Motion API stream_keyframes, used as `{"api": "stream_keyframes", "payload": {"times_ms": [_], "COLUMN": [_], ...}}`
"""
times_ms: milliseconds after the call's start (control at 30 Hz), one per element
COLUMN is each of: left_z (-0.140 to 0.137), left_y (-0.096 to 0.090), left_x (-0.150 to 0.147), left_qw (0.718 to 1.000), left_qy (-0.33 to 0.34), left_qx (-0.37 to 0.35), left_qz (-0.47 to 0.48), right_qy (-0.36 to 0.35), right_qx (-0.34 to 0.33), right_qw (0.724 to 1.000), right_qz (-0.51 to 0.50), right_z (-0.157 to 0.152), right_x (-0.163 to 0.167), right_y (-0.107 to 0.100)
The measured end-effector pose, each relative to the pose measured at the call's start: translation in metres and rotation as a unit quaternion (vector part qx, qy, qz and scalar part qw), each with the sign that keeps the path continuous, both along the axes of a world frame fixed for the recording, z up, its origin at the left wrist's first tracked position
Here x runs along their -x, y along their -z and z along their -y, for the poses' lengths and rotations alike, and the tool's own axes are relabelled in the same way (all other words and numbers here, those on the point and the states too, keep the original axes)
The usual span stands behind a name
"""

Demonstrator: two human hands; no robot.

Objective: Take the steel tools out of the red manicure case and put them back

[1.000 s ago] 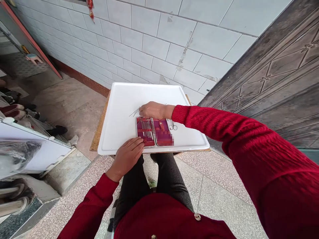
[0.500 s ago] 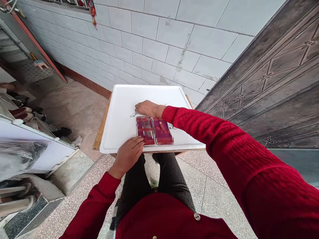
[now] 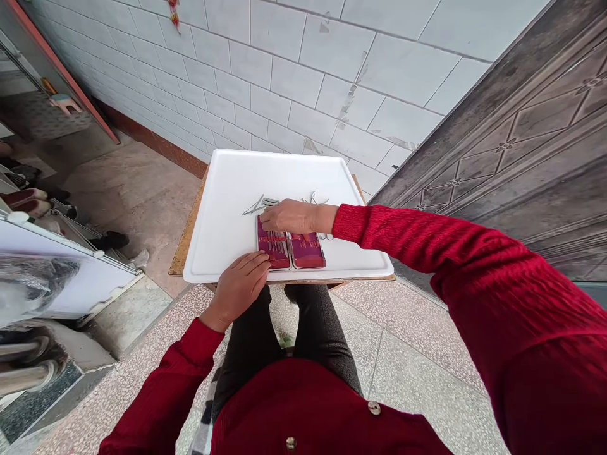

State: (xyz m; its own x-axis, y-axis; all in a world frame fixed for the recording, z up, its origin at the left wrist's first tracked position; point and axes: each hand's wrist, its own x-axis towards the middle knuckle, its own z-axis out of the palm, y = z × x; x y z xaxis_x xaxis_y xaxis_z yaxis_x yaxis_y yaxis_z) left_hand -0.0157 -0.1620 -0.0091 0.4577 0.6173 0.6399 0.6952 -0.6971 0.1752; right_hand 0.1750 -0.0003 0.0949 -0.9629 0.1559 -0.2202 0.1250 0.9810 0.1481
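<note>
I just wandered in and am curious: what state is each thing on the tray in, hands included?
Tray: lying flat, face up.
Case: open, both halves spread.
Slotted tools: in a row in the case's left half.
Loose tools: out on the tray, beyond the case.
Left hand: fingers extended over the case's near left corner.
Right hand: fingers bent; grip hidden.

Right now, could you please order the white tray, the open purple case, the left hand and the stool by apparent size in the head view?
1. White tray
2. Open purple case and left hand, too alike to rank
3. Stool
</note>
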Motion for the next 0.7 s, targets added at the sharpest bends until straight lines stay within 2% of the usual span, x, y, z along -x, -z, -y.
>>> {"api": "stream_keyframes", "payload": {"times_ms": [267, 433, 567, 633, 700], "left_z": [0.001, 0.001, -0.001, -0.002, -0.002], "left_y": [0.001, 0.004, 0.005, 0.005, 0.004], "left_x": [0.001, 0.003, 0.004, 0.004, 0.004], "left_qw": [1.000, 0.999, 0.999, 1.000, 1.000], "left_qy": [0.006, 0.016, 0.022, 0.020, 0.022], "left_qx": [0.025, 0.029, 0.023, 0.010, 0.002], "left_qz": [0.004, 0.009, 0.004, -0.001, -0.005], "right_qy": [-0.094, -0.122, -0.137, -0.134, -0.121], "right_qx": [-0.061, -0.052, -0.077, -0.064, 0.005], "right_qw": [0.990, 0.981, 0.971, 0.971, 0.978], "right_qz": [0.080, 0.138, 0.178, 0.185, 0.171], "right_z": [0.000, -0.004, -0.006, -0.008, -0.012], "right_x": [0.015, 0.017, 0.017, 0.018, 0.018], "right_y": [-0.001, -0.009, -0.014, -0.012, -0.008]}}
